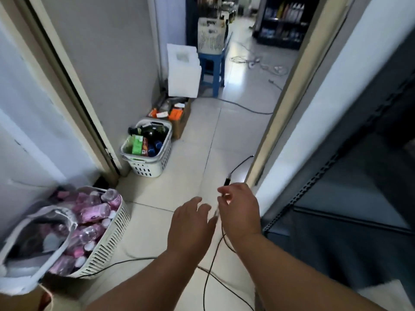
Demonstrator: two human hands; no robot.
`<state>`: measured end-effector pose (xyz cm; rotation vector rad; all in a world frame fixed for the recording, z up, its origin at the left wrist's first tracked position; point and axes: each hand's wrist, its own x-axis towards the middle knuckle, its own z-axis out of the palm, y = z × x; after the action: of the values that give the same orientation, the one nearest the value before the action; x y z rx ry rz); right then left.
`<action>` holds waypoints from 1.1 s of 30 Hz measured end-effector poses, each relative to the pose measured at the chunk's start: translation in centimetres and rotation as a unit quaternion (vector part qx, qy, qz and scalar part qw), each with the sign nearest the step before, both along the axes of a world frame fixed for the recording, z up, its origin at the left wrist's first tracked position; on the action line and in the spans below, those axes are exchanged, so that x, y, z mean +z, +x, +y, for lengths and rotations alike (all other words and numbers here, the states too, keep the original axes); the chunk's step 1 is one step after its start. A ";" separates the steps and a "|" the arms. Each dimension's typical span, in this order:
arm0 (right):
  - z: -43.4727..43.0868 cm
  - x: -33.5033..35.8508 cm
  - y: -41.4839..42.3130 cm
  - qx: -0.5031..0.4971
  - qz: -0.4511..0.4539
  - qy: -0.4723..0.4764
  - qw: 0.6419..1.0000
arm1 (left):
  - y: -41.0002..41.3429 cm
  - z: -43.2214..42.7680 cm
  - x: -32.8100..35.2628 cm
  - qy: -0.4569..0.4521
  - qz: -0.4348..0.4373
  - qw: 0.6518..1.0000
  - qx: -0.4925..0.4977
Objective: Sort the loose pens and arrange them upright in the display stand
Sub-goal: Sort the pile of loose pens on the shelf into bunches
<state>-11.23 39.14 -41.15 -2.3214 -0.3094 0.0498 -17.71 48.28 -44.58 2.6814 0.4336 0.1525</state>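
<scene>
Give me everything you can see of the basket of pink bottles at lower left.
The white plastic basket stands on the tiled floor at lower left, by the wall. Its side is slotted and its rim solid, with a broad handle loop at the near end. Pink-labelled clear bottles lie heaped in it. A black cable passes its base.

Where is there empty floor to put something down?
Bare tiles lie between the basket of dark bottles and the right door frame. A smaller patch sits between that basket and the basket of pink bottles. The left wall is crowded, and cables cross the near floor.
</scene>
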 end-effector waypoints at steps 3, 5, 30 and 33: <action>-0.7 7.6 -1.2 0.005 -0.024 0.005 1.000 | -0.5 -0.7 7.5 0.007 -0.039 0.999 -0.003; -1.9 12.4 -2.2 0.009 -0.038 0.022 0.999 | -1.3 -1.9 12.6 0.014 -0.064 0.998 -0.007; -36.1 47.0 -10.4 -0.036 -0.172 0.139 0.975 | -4.9 -30.6 48.2 -0.099 -0.261 0.958 -0.061; -36.9 46.8 -8.9 -0.041 -0.168 0.113 0.978 | -1.8 -32.0 48.2 -0.254 -0.215 0.939 -0.087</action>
<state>-20.13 2.26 5.61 -2.1064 -0.3663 -0.4025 -19.55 16.32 3.64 2.0840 0.0773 0.4910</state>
